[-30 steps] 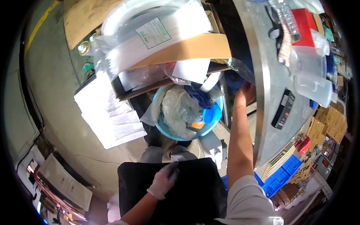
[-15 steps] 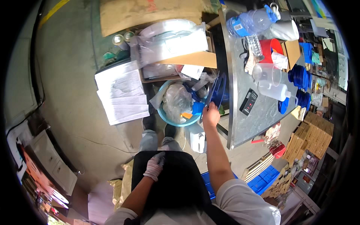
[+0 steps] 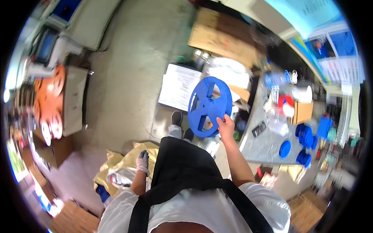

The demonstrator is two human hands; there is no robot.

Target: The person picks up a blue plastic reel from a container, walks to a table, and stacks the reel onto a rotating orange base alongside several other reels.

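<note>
A blue plastic reel (image 3: 211,110) with cut-out openings is held up in front of me, its flat side facing me. My right hand (image 3: 226,128), bare, grips it at the lower right rim, thumb over the face. My left hand (image 3: 143,161) wears a light glove with grey fingertips. It hangs at my left side near a gold-coloured bag (image 3: 128,155), fingers loosely stretched, and nothing shows in it. Behind the reel, the blue basin is mostly hidden.
At right stands a grey-topped table (image 3: 252,149) with blue reels (image 3: 305,134), a black device (image 3: 258,128), a red container (image 3: 285,101) and a large bottle (image 3: 274,79). Printed sheets (image 3: 178,87) lie beyond my feet. Orange reels (image 3: 54,83) sit by a cabinet (image 3: 74,101) at left.
My right hand has lifted the blue reel from beside the basin and turned its face toward me. My left hand has moved from my apron out to the left. The view has turned left.
</note>
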